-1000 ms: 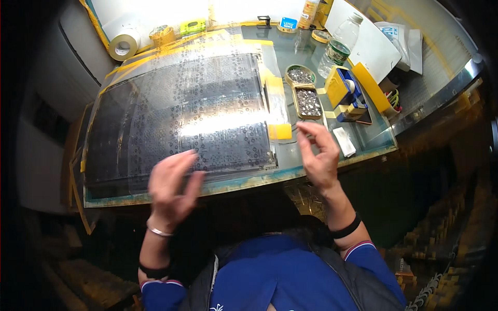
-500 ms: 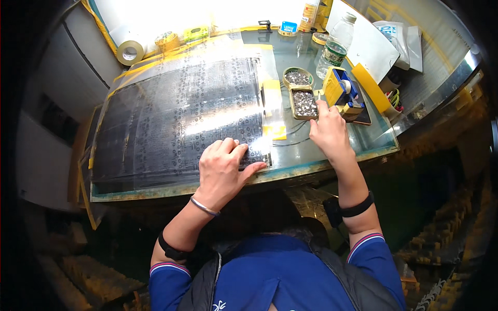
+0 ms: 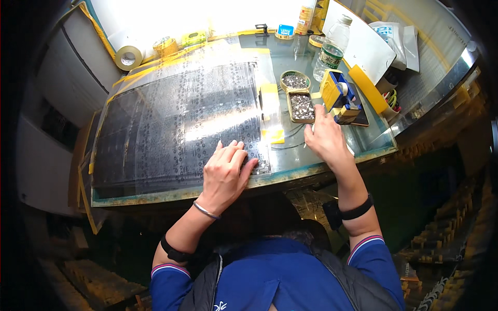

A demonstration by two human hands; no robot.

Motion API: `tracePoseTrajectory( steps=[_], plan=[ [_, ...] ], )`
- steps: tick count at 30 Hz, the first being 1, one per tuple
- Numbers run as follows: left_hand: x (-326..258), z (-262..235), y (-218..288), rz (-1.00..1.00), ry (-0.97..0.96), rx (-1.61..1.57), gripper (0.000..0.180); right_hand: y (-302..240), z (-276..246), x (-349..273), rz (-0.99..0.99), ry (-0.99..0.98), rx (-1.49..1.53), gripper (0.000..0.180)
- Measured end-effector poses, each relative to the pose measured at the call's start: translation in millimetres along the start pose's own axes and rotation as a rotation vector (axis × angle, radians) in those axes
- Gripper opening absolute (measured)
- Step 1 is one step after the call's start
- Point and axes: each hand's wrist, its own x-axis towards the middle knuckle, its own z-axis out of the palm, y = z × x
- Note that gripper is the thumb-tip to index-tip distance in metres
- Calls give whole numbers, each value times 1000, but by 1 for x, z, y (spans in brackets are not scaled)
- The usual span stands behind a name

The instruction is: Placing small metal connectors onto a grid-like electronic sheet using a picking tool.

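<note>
My left hand point(image 3: 224, 171) lies on the near right part of a dark patterned film sheet point(image 3: 171, 135), fingers loosely bent and thumb held apart, with nothing in it. The sheet is spread on a glass-topped table point(image 3: 290, 155). My right hand point(image 3: 329, 137) is just above the glass to the right of the sheet, its fingers closed on what looks like a thin white stick, mostly hidden by the hand. Its fingertips are beside a rectangular tin of small grey-white bits point(image 3: 302, 107) and a blue and yellow tape dispenser point(image 3: 340, 96).
A round tin of similar bits point(image 3: 295, 80) sits behind the rectangular one. Farther back stand a clear bottle point(image 3: 332, 52), a blue-labelled tin point(image 3: 285, 31) and an orange-labelled bottle point(image 3: 304, 20). Tape rolls point(image 3: 128, 57) line the far left edge. Yellow tape point(image 3: 271, 103) borders the sheet.
My right hand has drawn slightly back from the tape dispenser toward me. On the sheet, my left hand has shifted a little and its thumb is nearer the fingers. The view has moved slightly.
</note>
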Motion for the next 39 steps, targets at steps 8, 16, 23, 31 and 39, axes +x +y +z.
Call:
tracePoseTrajectory(
  steps=[8,16,23,31,39],
  plan=[
    [-8,-28,17,51,-87,-4,60,9,-3,0,25,-35,70,48],
    [-19,-35,6,57,18,-284,33,2,-33,-48,-11,-185,941,33],
    [-15,-47,14,316,215,-131,21,-2,9,-82,-311,-64,1020,29],
    [-36,-34,6,267,119,-169,19,-14,13,-91,-593,-53,885,68],
    [-38,-30,5,234,73,-108,25,-23,16,-87,-734,-31,717,23]
  ],
)
